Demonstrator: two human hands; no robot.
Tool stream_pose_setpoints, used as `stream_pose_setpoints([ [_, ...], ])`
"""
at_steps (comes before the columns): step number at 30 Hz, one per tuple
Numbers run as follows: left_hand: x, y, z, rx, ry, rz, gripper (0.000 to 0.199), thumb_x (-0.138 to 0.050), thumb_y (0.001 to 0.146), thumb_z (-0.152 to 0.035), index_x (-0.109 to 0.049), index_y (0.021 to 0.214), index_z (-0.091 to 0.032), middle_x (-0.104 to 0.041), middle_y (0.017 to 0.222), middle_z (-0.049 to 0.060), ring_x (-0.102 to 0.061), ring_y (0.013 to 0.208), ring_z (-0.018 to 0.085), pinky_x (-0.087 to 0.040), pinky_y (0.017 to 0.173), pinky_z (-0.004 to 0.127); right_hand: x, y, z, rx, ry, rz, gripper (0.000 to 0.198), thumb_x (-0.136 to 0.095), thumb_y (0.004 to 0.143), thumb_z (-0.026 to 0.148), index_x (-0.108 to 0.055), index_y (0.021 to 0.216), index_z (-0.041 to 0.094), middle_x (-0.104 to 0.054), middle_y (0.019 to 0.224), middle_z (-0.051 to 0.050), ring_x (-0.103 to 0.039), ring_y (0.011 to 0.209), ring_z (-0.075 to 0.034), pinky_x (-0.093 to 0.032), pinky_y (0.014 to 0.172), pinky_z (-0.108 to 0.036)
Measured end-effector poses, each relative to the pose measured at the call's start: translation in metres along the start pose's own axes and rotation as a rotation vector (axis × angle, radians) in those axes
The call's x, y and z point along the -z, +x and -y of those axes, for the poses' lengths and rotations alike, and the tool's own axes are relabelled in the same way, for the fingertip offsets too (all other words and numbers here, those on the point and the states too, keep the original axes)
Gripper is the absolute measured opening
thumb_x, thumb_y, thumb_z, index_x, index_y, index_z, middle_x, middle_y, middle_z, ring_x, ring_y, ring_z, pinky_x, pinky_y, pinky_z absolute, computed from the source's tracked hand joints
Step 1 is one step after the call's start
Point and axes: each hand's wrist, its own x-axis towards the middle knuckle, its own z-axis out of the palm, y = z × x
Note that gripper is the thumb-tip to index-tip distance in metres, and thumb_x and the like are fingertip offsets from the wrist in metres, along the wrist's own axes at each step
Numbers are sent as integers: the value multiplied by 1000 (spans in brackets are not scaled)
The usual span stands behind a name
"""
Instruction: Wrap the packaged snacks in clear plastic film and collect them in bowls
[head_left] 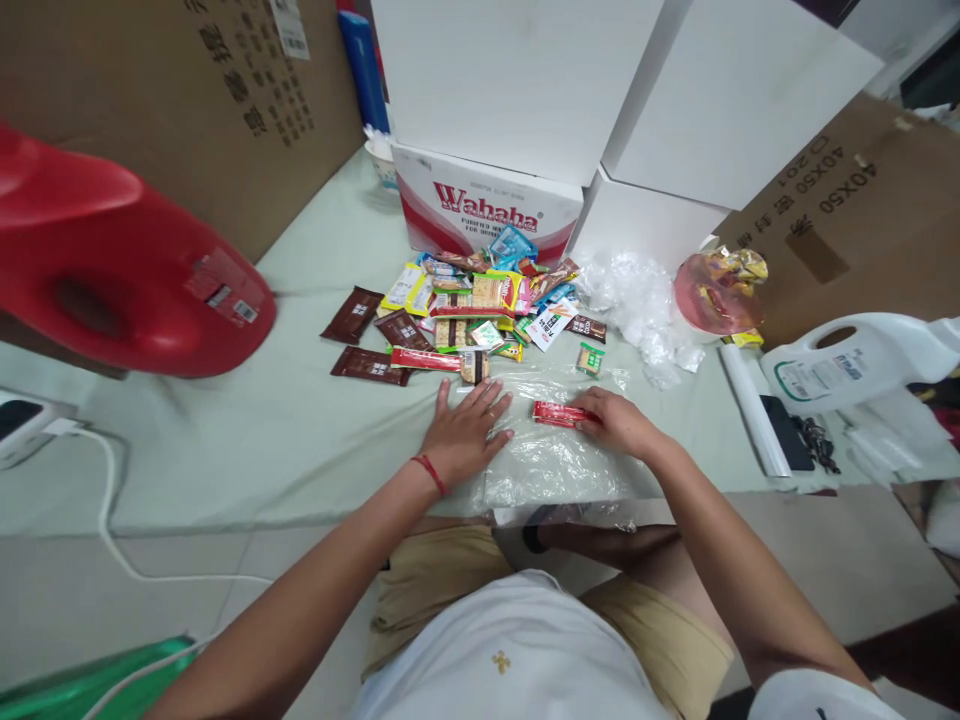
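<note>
My right hand (617, 422) grips a slim red packet (556, 413) by its right end, just above a sheet of clear plastic wrap (559, 465). Fingers spread, my left hand (469, 428) lies flat at the left edge of that plastic. Beyond both hands is a heap of wrapped snacks (491, 292). Several brown packets (370, 366) lie on its left side. A red stick packet (426, 359) and a small round-ended snack (474, 367) are close to my left fingertips. A small green packet (590, 358) sits beyond my right hand.
A red jug (135, 270) stands at the left, near a white cable (112, 500). Behind the snacks are a Wahaha carton (487, 205) and white boxes. Crumpled clear plastic (634, 300), a pink-lidded tub (716, 293), a white roll (754, 410) and a white jug (862, 360) are at the right.
</note>
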Motion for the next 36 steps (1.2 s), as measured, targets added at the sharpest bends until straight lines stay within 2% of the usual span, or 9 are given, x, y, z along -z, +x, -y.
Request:
stream_pose_setpoints([
  [6, 0, -4, -2, 8, 23, -11, 57, -40, 105, -50, -44, 158, -30, -37, 168, 10, -34, 156, 31, -2, 126, 72, -1, -4, 7, -81, -116, 23, 37, -66, 94, 32, -67, 130, 25, -67, 122, -8, -65, 105, -24, -46, 80, -28],
  [9, 0, -4, -2, 1, 27, -15, 59, -39, 105, -52, -40, 160, -30, -36, 169, 9, -34, 156, 31, -3, 126, 72, -9, 2, 11, -98, -198, 32, 32, -67, 92, 28, -70, 123, 24, -68, 116, -9, -63, 106, -25, -44, 77, -29],
  [12, -1, -4, -1, 1, 23, -8, 59, -38, 105, -52, -39, 161, -32, -37, 169, 9, -34, 156, 32, -2, 126, 72, -8, 4, 11, -65, -207, 0, 22, -64, 92, 23, -72, 112, 22, -69, 106, -9, -62, 103, -25, -43, 80, -30],
  [16, -3, -4, -1, -5, 20, -7, 58, -39, 105, -53, -43, 159, -32, -36, 169, 9, -34, 156, 32, -1, 126, 72, -1, 5, 13, 16, -139, -45, 24, -64, 93, 24, -71, 116, 21, -69, 105, -9, -61, 102, -25, -44, 85, -30],
  [21, -3, -5, -2, 2, 18, -12, 58, -39, 105, -54, -43, 158, -31, -36, 169, 8, -33, 156, 30, -1, 126, 72, 6, 33, 29, 43, -152, 146, 35, -74, 88, 28, -71, 122, 22, -70, 113, -10, -64, 105, -26, -46, 82, -30],
  [24, -3, -4, -2, 18, 10, -8, 62, -40, 104, -56, -40, 160, -29, -34, 170, 8, -33, 157, 30, 0, 126, 70, 26, 58, 32, 47, -116, 239, 48, -79, 85, 41, -71, 128, 22, -70, 120, -11, -67, 102, -27, -47, 83, -30],
  [29, -3, -4, -1, 63, 1, -12, 73, -44, 100, -59, -30, 164, -27, -30, 171, 10, -31, 157, 32, -1, 126, 71, 49, 81, 16, -98, -104, -5, 36, -60, 98, 38, -71, 127, 19, -74, 116, -11, -66, 100, -25, -46, 88, -32],
  [33, -2, -4, 0, 79, -2, 6, 81, -45, 98, -62, -23, 167, -24, -27, 172, 12, -30, 158, 33, 0, 126, 72, 15, 61, -21, -414, -201, -313, 61, -63, 94, 50, -59, 142, 12, -65, 131, -21, -57, 120, -36, -44, 98, -42],
  [36, -3, -3, 1, 77, 4, 29, 87, -45, 97, -64, -18, 168, -21, -25, 172, 13, -27, 159, 35, 0, 125, 73, -15, 37, -53, -588, -34, -333, 61, -67, 86, 54, -64, 131, 12, -71, 112, -16, -63, 103, -32, -46, 86, -38],
])
